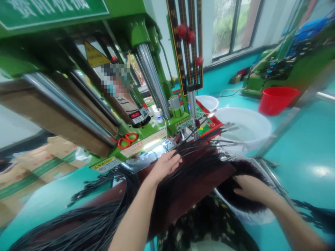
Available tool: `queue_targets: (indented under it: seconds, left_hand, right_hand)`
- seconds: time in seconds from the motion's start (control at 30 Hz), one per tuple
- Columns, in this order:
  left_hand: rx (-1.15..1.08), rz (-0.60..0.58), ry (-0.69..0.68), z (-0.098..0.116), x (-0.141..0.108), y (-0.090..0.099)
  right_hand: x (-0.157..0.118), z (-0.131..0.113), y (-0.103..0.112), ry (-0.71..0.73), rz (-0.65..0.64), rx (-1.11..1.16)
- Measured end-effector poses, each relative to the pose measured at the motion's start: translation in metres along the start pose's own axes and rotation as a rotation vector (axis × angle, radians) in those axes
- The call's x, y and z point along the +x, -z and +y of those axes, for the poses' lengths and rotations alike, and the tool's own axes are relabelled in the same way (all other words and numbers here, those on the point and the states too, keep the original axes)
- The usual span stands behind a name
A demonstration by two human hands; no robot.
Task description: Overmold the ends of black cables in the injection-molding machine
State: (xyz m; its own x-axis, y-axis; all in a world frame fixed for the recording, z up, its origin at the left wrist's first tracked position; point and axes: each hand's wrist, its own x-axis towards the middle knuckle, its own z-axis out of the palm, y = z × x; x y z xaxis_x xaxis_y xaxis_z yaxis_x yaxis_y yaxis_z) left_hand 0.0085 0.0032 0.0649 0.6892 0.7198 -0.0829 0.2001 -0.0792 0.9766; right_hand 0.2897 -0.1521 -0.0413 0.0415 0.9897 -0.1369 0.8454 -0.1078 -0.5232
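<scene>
Black cables [200,157] blurred at left hand [167,166]; grip unclear.

Green sign [54,12]: on the green machine [125,15]; its last two white letters say 机械.
Tall black board [180,57]: gold letters going down, 机械有限公司.
Yellow sticker [106,164]: on the machine too, words too small to read.
White strip [142,143]: red writing, too blurry to read.

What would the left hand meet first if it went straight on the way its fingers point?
Most likely the black cables spread over the brown board, just ahead of the left hand; depth is unclear here, so contact can't be ruled out.
</scene>
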Motion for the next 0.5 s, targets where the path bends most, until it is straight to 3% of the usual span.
queue_targets:
  seconds: [0.07, 0.17, 0.23, 0.3, 0.37, 0.5]
  left_hand:
    - [-0.146, -0.027, 0.034, 0.002, -0.004, 0.001]
    - [-0.287, -0.062, 0.099, -0.001, -0.006, -0.003]
    - [-0.320, -0.087, 0.140, -0.007, -0.006, -0.011]
    - [-0.280, -0.082, 0.167, -0.012, -0.004, -0.020]
    - [-0.130, 0.019, 0.107, -0.016, -0.002, -0.028]
    - [0.315, 0.462, -0.237, -0.013, -0.002, -0.033]
  right_hand:
    - [-0.014, -0.022, 0.022, 0.083, -0.124, -0.004]
    - [-0.021, -0.063, 0.047, 0.382, -0.320, 0.288]
    - [-0.013, -0.087, 0.052, 0.445, -0.271, 0.465]
    - [-0.001, -0.104, 0.048, 0.399, -0.160, 0.552]
    - [0.010, -0.115, 0.041, 0.367, -0.150, 0.569]
    - [0.016, -0.127, 0.032, 0.476, -0.293, 0.502]
